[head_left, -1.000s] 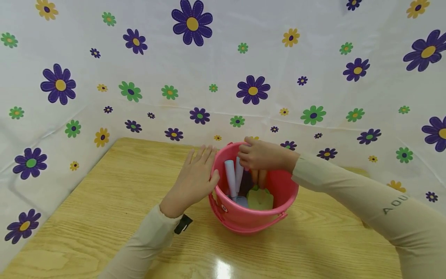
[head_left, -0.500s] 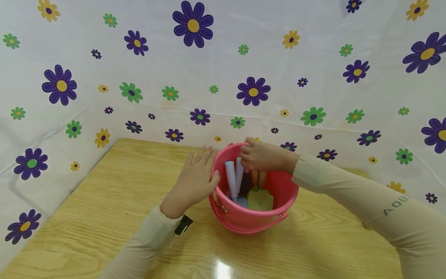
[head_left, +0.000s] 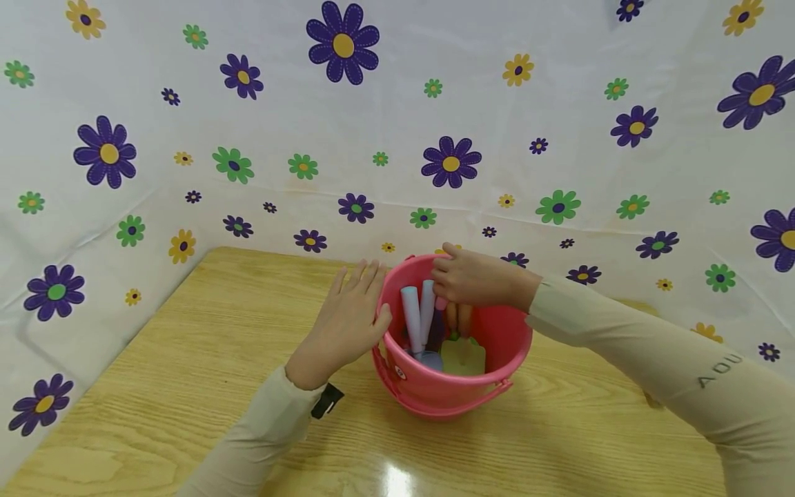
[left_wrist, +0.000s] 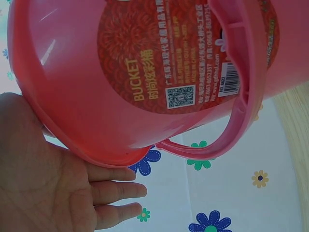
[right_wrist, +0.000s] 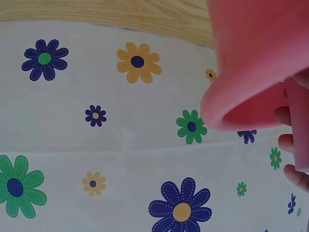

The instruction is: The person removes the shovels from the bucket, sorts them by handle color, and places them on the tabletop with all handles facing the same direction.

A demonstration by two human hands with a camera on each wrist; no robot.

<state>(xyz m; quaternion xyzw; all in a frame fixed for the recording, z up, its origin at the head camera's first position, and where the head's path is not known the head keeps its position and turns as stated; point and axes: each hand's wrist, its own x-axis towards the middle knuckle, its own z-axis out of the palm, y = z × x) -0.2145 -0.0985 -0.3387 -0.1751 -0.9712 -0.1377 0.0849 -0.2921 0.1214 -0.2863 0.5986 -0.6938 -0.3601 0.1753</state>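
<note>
A pink bucket point(head_left: 435, 397) stands on the wooden table in the head view. My left hand point(head_left: 348, 314) lies with straight fingers against its left rim; the left wrist view shows the palm point(left_wrist: 48, 188) beside the rim. Over the bucket's far side, the fingers of my right hand point(head_left: 466, 276) curl round a pink handle point(head_left: 441, 303), which also shows in the right wrist view as a pink rod point(right_wrist: 300, 125). What that handle belongs to is hidden. Inside the bucket lean two pale lilac handles point(head_left: 411, 317), near a pale yellow-green piece point(head_left: 462, 357) and orange-brown shapes point(head_left: 464, 321).
The bucket's carrying handle point(head_left: 478, 402) hangs down at its front. A white flower-print cloth point(head_left: 385, 186) rises behind and to the left of the table point(head_left: 186, 373). A black strap piece point(head_left: 327, 400) shows by my left wrist.
My right hand has shifted slightly to the right, and more of the pink handle shows below it. The left hand and the bucket stay in place.
</note>
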